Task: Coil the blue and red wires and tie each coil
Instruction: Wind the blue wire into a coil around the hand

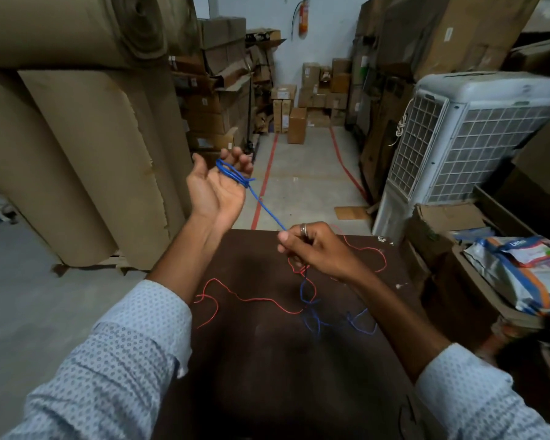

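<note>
My left hand point(218, 185) is raised palm-up beyond the far edge of the dark brown table point(251, 360). Several turns of the blue wire point(234, 174) are wound around its fingers. From there the blue wire runs taut down to my right hand point(315, 249), which pinches it above the table. The loose rest of the blue wire lies in loops on the table below that hand. The red wire point(254, 300) sprawls uncoiled across the tabletop, from the left side to behind my right wrist.
Large brown paper rolls point(86, 154) stand on the left. A white air cooler point(464, 138) and open boxes with plastic packets point(521, 268) crowd the right. Stacked cartons point(299, 122) line a concrete aisle with red floor lines ahead.
</note>
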`<state>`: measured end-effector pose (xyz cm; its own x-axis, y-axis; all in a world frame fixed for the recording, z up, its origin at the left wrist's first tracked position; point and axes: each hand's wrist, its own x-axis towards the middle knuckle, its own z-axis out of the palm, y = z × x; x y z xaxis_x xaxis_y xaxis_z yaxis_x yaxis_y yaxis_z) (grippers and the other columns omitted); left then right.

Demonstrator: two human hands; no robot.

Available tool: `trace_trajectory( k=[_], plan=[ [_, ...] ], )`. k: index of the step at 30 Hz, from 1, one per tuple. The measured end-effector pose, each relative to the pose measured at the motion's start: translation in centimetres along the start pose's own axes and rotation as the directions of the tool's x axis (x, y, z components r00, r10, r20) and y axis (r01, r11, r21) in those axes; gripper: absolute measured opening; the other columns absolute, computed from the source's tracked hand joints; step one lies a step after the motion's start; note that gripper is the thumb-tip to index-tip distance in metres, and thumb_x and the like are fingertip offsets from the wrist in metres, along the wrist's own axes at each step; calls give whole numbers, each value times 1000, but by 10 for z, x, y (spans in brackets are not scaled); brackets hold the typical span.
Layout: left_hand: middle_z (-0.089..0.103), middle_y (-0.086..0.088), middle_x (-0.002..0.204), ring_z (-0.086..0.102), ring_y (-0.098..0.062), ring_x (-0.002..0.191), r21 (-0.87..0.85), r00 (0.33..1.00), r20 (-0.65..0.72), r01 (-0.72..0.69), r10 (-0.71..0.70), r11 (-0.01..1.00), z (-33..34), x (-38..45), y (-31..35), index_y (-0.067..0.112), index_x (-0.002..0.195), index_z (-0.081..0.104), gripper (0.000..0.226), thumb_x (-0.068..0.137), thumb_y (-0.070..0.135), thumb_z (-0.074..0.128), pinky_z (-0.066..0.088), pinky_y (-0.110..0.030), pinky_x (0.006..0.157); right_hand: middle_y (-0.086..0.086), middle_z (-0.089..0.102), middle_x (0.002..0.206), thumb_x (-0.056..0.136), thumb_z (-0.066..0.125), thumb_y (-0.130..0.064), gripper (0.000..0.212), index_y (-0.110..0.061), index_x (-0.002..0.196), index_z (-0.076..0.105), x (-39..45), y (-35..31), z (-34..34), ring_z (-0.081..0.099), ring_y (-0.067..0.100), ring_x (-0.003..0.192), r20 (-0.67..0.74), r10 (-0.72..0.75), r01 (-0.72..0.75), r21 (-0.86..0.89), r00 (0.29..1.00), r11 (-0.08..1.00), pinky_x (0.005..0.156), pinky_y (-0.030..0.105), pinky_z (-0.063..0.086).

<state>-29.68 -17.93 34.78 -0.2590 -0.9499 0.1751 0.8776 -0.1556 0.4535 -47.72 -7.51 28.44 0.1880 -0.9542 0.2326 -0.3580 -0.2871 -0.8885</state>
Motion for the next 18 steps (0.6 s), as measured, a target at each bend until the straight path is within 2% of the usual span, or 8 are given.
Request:
trace_trajectory(
  k=[2,4,6,8,10,13,15,18],
  plan=[
    [71,-13,86,68,-26,78,18,998,-52,-30,31,999,-4,4,1,6,94,55,51,106,48,27,52,-36,80,-6,57,58,102,56,-16,27,6,95,71,-9,-12,4,52,8,50,13,-27,27,45,1000,999,53,23,45],
    [70,-12,86,66,-25,83,114,996,-67,-51,59,992,-7,5,-2,5,98,54,51,106,47,27,52,-34,80,3,57,64,101,58,-15,23,4,103,71,-15,-26,5,52,6,50,19,-54,52,59,998,997,51,22,44],
    [70,-12,89,67,-24,84,291,993,-60,-79,100,953,-11,5,-8,4,105,52,54,107,49,22,53,-31,79,6,59,67,100,61,-18,22,-1,105,72,-19,-38,5,53,12,52,38,-78,76,65,996,995,52,28,46],
    [70,-12,95,68,-24,87,548,993,6,-104,120,830,-16,4,-14,6,113,51,62,105,55,14,52,-30,77,10,61,66,99,62,-20,21,-3,103,73,-19,-49,1,54,14,55,35,-112,110,47,993,993,55,29,44],
    [73,-9,94,69,-23,83,748,993,101,-112,55,654,-20,-2,-22,10,115,52,72,95,67,13,50,-31,73,8,60,64,99,62,-19,22,-1,96,74,-14,-60,-7,53,6,58,9,-175,175,-60,985,983,56,23,39],
    [69,-2,72,61,-15,59,856,975,195,-117,-105,503,-22,-18,-36,9,106,58,87,81,84,19,48,-25,60,-14,61,58,98,63,-16,21,-5,86,75,4,-71,-30,51,-2,52,-77,-269,239,-277,960,931,55,18,38],
    [62,-2,63,49,-13,49,867,951,239,-118,-197,485,-23,-26,-43,11,99,57,91,74,92,25,42,-24,55,-14,64,60,95,66,-20,16,-11,89,77,17,-76,-45,56,-1,54,-161,-312,226,-406,936,886,55,19,42],
    [51,-4,56,37,-17,47,861,932,244,-81,-268,502,-19,-37,-45,19,91,57,80,80,88,19,35,-35,62,-5,71,69,90,73,-27,14,-14,91,79,32,-76,-60,64,4,59,-245,-349,203,-472,904,858,57,15,46]
  ],
)
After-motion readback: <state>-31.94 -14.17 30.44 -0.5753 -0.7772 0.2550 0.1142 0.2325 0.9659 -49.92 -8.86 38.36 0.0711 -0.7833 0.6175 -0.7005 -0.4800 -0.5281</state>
